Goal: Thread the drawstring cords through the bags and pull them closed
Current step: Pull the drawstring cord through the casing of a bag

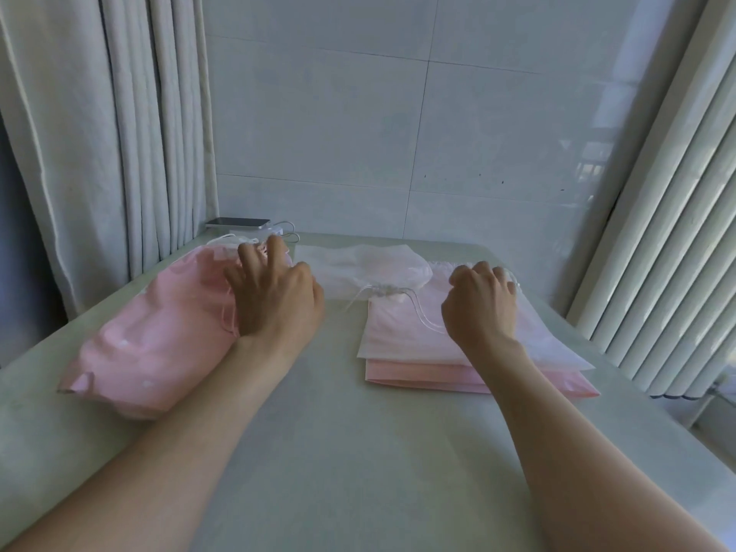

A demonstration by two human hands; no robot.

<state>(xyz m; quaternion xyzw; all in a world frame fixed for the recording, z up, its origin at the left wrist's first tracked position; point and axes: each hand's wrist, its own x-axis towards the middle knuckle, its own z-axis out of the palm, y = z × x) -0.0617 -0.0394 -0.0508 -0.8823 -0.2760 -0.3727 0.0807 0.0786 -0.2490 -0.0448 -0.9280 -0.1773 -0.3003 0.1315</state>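
1. The table (358,452) has a pale, smooth top.
2. On its left side lies a full pink bag (151,352), its mouth toward the far edge.
3. At the far middle lies a white bag (370,268), gathered at the mouth.
4. On the right lies a stack of flat bags (402,336), white above pink.
5. In the far left corner is a white box (255,233) with a cable (290,228); a phone (239,222) lies on the box.

left hand (275,300) fingers spread | right hand (480,305) fingers curled
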